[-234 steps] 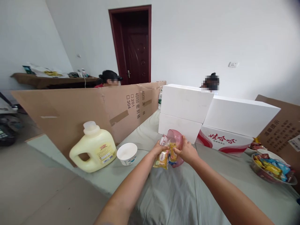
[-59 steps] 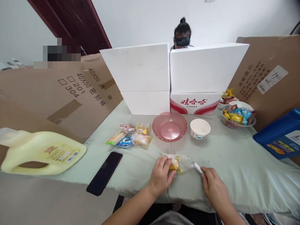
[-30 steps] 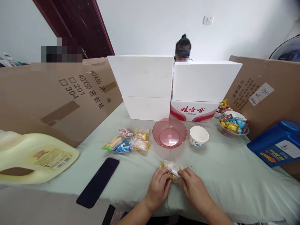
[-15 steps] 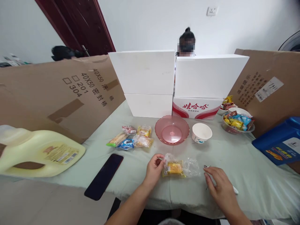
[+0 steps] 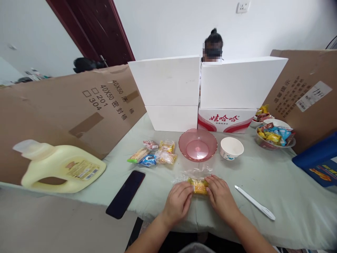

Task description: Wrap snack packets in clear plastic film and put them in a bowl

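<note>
Both my hands grip a clear plastic snack packet (image 5: 198,184) with a yellow cake inside, near the table's front edge. My left hand (image 5: 178,202) pinches its left end and my right hand (image 5: 220,196) pinches its right end. The wrapper's loose clear part bulges up behind my fingers. A white knife-like tool (image 5: 255,202) lies on the cloth to the right of my right hand. Behind the packet stand an empty pink bowl (image 5: 197,144) and a white paper cup (image 5: 231,148). Several wrapped snacks (image 5: 154,154) lie left of the bowl.
A black phone (image 5: 125,193) lies front left and a yellow jug (image 5: 60,166) lies on its side farther left. A bowl of sweets (image 5: 276,136) and a blue container (image 5: 318,163) sit right. White boxes (image 5: 205,91) and cardboard screens (image 5: 68,112) wall the table; a person sits behind.
My right hand has let go of the white tool, which now lies on the cloth, and come back to the packet. Both hands now grip the packet's ends.
</note>
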`<state>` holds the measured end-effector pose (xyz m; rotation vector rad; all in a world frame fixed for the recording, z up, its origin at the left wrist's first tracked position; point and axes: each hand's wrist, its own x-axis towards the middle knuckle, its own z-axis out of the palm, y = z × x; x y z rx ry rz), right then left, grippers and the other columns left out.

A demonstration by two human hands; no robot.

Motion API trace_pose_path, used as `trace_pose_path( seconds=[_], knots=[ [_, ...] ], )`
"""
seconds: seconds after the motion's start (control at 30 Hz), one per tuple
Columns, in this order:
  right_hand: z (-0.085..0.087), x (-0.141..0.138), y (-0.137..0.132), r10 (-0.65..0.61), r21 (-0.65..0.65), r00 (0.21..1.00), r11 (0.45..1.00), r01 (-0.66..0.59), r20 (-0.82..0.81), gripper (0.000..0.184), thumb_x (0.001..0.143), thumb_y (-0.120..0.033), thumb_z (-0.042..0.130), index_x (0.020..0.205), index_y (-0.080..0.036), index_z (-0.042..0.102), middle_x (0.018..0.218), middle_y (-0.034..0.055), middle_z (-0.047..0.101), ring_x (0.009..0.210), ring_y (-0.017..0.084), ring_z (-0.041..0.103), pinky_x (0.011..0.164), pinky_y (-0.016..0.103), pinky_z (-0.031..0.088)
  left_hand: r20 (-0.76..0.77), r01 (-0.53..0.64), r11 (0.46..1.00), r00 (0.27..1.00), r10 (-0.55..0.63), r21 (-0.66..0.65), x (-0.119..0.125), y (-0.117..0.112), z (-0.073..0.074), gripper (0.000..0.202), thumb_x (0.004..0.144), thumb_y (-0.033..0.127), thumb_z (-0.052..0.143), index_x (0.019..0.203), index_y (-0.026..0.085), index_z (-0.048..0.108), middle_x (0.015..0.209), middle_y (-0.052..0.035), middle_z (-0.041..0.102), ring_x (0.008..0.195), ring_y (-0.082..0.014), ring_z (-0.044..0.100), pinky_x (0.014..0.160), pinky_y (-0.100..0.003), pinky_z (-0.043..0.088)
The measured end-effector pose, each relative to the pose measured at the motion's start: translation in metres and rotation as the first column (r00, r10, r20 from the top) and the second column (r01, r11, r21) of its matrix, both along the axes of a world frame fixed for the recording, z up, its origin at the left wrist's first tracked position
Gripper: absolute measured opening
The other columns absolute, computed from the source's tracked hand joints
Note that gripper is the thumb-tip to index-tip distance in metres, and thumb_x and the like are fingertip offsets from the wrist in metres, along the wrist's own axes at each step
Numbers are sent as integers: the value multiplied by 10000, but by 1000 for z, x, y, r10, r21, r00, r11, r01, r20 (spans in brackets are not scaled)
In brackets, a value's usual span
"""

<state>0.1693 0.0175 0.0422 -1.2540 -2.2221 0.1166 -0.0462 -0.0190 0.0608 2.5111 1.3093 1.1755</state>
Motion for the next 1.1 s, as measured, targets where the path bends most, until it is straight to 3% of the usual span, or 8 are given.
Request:
trace_pose_path(
  seconds=[0.2,0.4,0.53,0.63,0.73,0.83,0.93,1.1],
  knots=[
    [6,7,-12,-61,-172,998,984,55,-25,373,930,-320,438,1251,-174,561,1173,114,653,1022,228,636,847,387,529,-267,-323,931,925,271,-172,-8,22,-8,346,887,236,518,1224,174,569,1030,-107,652,1037,-276,578,1020,-567,345],
    [13,35,-28,-113,-328,991,941,85,-66,352,959,-359,383,1169,-213,625,1063,73,713,927,211,686,784,347,542,-257,18,973,963,-79,-231,-21,-15,32,240,869,119,496,903,249,694,1117,-77,632,1203,-273,486,1037,-497,352],
    [34,33,-21,-31,-179,983,984,-2,-181,283,963,-321,398,1031,-203,645,944,80,702,868,200,656,774,345,520,-158,280,801,895,-417,-529,-12,-32,69,138,831,350,660,957,307,697,1055,-22,685,1134,-268,569,1079,-473,322],
    [43,19,-7,107,-138,970,981,-139,-218,264,965,-261,379,981,-208,637,904,68,683,842,178,639,762,318,515,-17,346,727,897,-441,-593,7,-23,73,205,925,277,506,1057,284,663,954,-21,697,953,-196,639,948,-340,451],
    [31,10,4,83,-206,991,973,-104,-108,276,941,-194,375,1058,-201,624,992,71,682,828,170,660,725,296,525,-66,62,881,992,-105,-469,25,-2,48,302,916,132,404,1114,217,615,1088,-80,653,1019,-212,600,918,-364,467],
    [3,14,2,-58,-242,994,967,80,96,306,887,-167,433,1138,-192,608,1123,97,659,802,183,683,667,290,531,-208,-166,901,974,87,-400,32,16,19,395,808,188,603,1201,193,569,1121,-113,631,1048,-288,564,921,-473,451],
    [-27,26,-11,-102,-129,984,984,121,145,316,876,-202,472,1162,-191,606,1218,110,627,945,220,670,756,321,544,-212,-101,879,977,0,-467,25,22,14,475,732,190,693,1194,218,585,1051,-81,655,996,-284,576,897,-466,457],
    [-51,33,-31,-106,62,991,993,101,80,319,909,-239,459,1196,-215,595,1224,88,639,996,229,639,838,373,530,90,106,849,994,-69,-518,13,36,46,327,717,236,741,1036,233,671,1048,-67,679,1092,-274,560,980,-444,411]
  ],
)
